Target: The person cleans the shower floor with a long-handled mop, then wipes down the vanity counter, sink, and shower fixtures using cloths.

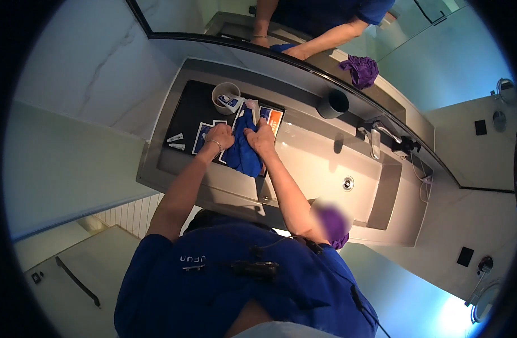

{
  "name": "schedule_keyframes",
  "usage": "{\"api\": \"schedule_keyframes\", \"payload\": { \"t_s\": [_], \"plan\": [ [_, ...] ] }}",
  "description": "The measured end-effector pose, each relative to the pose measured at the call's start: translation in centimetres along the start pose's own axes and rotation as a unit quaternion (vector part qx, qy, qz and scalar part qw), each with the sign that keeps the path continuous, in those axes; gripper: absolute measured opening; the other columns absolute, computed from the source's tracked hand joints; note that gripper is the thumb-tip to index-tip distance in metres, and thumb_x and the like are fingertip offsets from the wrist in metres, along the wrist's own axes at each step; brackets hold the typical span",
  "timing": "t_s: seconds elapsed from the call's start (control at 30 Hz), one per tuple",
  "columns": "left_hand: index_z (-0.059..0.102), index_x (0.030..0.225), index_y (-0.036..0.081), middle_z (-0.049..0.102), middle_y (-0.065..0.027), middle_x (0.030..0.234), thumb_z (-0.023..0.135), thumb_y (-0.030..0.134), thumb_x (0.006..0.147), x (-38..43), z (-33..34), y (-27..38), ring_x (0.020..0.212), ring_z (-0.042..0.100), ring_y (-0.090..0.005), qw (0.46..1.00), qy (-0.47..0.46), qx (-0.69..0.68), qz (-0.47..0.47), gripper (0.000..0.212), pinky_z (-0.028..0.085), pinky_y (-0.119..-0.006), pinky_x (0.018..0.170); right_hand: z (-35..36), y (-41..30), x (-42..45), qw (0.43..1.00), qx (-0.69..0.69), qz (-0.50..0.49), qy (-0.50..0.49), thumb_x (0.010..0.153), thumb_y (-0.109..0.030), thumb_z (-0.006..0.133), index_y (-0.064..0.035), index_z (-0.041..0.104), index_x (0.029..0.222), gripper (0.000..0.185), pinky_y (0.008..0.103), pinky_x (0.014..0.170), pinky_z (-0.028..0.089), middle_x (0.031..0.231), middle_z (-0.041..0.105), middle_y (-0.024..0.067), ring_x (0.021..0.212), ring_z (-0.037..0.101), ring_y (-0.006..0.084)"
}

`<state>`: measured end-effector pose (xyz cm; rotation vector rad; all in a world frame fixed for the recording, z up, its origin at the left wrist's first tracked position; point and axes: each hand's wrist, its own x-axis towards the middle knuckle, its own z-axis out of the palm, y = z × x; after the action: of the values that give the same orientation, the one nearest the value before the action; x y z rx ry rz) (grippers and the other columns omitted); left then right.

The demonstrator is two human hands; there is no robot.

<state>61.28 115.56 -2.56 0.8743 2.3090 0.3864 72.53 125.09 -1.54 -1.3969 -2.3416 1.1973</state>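
A crumpled blue cloth lies across the right part of a black tray and hangs past its near edge. My right hand is on the cloth, thumb and fingers gripping it near its upper end. Just left of the cloth, my left hand has its fingers curled over white-edged blue packets; what is under its fingertips is hidden. A pale cup at the tray's back holds packets. Two small white tubes lie at the left. An orange-and-white packet sticks out right of my right hand.
Right of the tray is a rectangular sink basin with a metal drain. A chrome faucet, a dark cup and a black dispenser stand along its back, below a mirror. Purple cloth is beside my right elbow.
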Motion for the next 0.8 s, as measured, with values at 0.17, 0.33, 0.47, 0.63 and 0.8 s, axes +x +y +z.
{"api": "schedule_keyframes", "payload": {
  "t_s": [0.17, 0.33, 0.47, 0.63, 0.8],
  "plan": [
    [0.062, 0.068, 0.01, 0.062, -0.013, 0.08, 0.056, 0.016, 0.066, 1.2, 1.3, -2.1, 0.079, 0.059, -0.032, 1.0, 0.003, -0.031, -0.003, 0.009, 0.047, -0.039, 0.07, -0.3, -0.7, -0.8, 0.997, -0.019, 0.001, -0.077, 0.067, -0.023, 0.066, 0.0047, 0.053, 0.102, 0.046, 0.0375, 0.08, 0.045, 0.091, 0.059, 0.0271, 0.091, 0.057, 0.0386],
    [0.06, 0.066, 0.005, 0.061, -0.013, 0.069, 0.058, 0.025, 0.071, 1.0, 0.7, -1.0, 0.068, 0.061, -0.0284, 0.998, 0.036, -0.021, 0.041, 0.021, 0.048, -0.036, 0.062, 0.1, 0.3, -4.0, 0.978, -0.005, 0.032, -0.206, 0.066, -0.02, 0.067, 0.0077, 0.054, 0.101, 0.046, 0.0346, 0.075, 0.046, 0.09, 0.06, 0.0231, 0.084, 0.06, 0.0312],
    [0.058, 0.062, 0.003, 0.058, -0.0102, 0.055, 0.058, 0.024, 0.072, 0.7, -0.7, -0.2, 0.05, 0.058, -0.0194, 0.991, -0.063, -0.121, 0.004, 0.023, 0.047, -0.031, 0.052, -1.3, 1.8, -7.3, 0.926, 0.202, 0.118, -0.297, 0.067, -0.014, 0.069, 0.008, 0.055, 0.102, 0.043, 0.0293, 0.071, 0.047, 0.092, 0.061, 0.0139, 0.081, 0.059, 0.0189],
    [0.052, 0.059, 0.001, 0.055, -0.0103, 0.057, 0.061, 0.021, 0.069, 0.3, -1.4, -0.8, 0.053, 0.055, -0.0182, 0.979, -0.04, -0.142, 0.143, 0.024, 0.044, -0.031, 0.053, -9.9, 4.4, -13.3, 0.751, 0.519, 0.159, -0.376, 0.077, -0.003, 0.057, 0.0036, 0.05, 0.115, 0.04, 0.0268, 0.083, 0.043, 0.103, 0.059, 0.0093, 0.093, 0.056, 0.0167],
    [0.051, 0.077, 0.0, 0.057, -0.0119, 0.074, 0.057, 0.005, 0.072, -1.4, -1.5, 0.7, 0.055, 0.056, -0.0174, 0.947, -0.098, -0.303, 0.051, 0.009, 0.047, -0.032, 0.049, -13.1, 7.9, -17.1, 0.738, 0.623, 0.112, -0.232, 0.077, -0.011, 0.055, 0.005, 0.04, 0.121, 0.049, 0.0304, 0.087, 0.044, 0.109, 0.055, 0.0147, 0.095, 0.057, 0.0221]
  ]
}}
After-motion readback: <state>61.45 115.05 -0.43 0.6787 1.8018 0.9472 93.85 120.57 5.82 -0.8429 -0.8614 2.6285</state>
